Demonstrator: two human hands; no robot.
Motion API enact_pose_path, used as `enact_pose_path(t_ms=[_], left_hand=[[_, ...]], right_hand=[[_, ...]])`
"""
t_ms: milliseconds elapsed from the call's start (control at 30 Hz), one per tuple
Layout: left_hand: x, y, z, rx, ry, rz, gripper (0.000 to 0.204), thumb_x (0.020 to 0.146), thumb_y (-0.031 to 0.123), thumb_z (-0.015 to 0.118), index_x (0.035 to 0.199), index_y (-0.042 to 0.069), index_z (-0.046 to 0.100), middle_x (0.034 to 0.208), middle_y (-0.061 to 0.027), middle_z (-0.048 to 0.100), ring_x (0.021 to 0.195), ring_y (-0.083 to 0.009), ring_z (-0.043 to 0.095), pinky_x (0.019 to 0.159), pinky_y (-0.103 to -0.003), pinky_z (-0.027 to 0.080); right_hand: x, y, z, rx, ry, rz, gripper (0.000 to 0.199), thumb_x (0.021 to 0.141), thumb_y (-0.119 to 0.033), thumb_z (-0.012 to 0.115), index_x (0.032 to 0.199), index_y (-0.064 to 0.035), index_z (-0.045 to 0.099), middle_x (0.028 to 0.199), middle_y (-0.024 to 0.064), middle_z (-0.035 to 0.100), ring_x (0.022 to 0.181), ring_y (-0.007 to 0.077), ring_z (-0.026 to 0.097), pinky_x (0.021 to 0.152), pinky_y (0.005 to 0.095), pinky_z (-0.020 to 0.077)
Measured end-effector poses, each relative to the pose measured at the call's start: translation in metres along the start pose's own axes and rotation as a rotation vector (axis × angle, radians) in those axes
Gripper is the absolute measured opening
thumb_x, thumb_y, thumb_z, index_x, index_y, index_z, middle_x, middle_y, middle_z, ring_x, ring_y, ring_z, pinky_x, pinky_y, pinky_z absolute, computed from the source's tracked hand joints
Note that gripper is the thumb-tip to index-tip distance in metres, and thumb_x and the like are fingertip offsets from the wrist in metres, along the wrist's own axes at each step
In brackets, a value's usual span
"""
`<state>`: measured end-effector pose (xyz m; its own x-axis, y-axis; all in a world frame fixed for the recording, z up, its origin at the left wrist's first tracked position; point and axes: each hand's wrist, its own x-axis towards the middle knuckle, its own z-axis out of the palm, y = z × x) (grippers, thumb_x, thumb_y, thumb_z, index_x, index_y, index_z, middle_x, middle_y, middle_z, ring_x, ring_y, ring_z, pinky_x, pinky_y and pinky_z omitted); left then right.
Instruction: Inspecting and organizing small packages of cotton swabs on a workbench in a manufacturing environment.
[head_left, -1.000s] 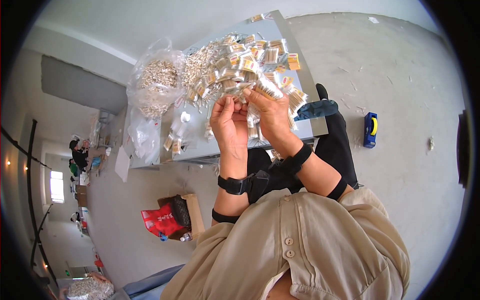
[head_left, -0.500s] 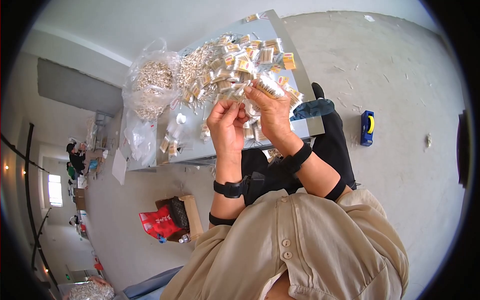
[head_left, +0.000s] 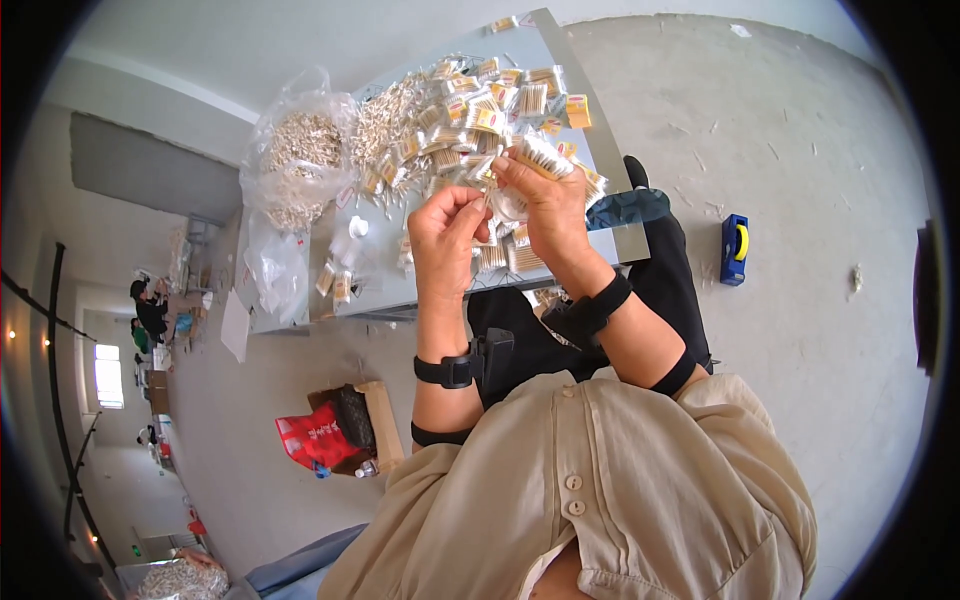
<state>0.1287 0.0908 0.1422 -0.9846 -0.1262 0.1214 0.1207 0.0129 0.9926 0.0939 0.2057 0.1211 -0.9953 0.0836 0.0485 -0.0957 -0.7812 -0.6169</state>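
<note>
Above the near edge of the table [head_left: 385, 285], my right hand [head_left: 555, 210] is wrapped round a clear packet of cotton swabs [head_left: 541, 154], the swab ends facing up. My left hand [head_left: 445, 235] is closed beside it, thumb against the fingertips. Whatever sits in that pinch is too small to make out. Just beyond both hands spreads a heap of packed cotton swabs [head_left: 487, 118] with yellow-and-white labels. Loose swabs [head_left: 385, 125] lie piled to its left. Filled packets also lie under and between my hands.
A big clear plastic bag of loose swabs [head_left: 303, 140] stands at the table's left. Near it are a small white container [head_left: 357, 227] and two packets [head_left: 335, 282]. On the floor are a blue tape dispenser [head_left: 735, 250] and an open cardboard box [head_left: 385, 425] with a red bag [head_left: 315, 437].
My left hand has shifted slightly up and left, still pinched. My right hand keeps the packet, now tilted a little differently. The whole view has moved slightly.
</note>
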Motion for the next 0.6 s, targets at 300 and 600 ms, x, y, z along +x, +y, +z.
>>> enact_pose_path(t_ms=[300,600], left_hand=[[0.0,0.0,-0.004,-0.016,-0.085,-0.136,0.005,0.08,0.002,0.055,0.077,-0.002,0.058,0.064,-0.0053,0.055,0.047,-0.008,0.045,0.046,-0.023,0.038],[0.005,0.001,-0.004,0.016,-0.057,-0.108,0.01,0.079,0.005,0.063,0.073,-0.003,0.061,0.062,-0.0025,0.056,0.045,-0.0045,0.043,0.042,-0.019,0.031]], right_hand=[[0.004,0.003,-0.006,-0.013,-0.024,0.085,0.01,0.071,0.003,0.067,0.081,0.0015,0.063,0.069,0.0044,0.06,0.06,0.0119,0.055,0.057,0.0253,0.0429],[0.005,0.011,-0.014,-0.049,-0.058,0.162,0.004,0.071,0.001,0.065,0.069,0.0035,0.063,0.064,0.0053,0.059,0.057,0.0113,0.052,0.054,0.0253,0.0398]])
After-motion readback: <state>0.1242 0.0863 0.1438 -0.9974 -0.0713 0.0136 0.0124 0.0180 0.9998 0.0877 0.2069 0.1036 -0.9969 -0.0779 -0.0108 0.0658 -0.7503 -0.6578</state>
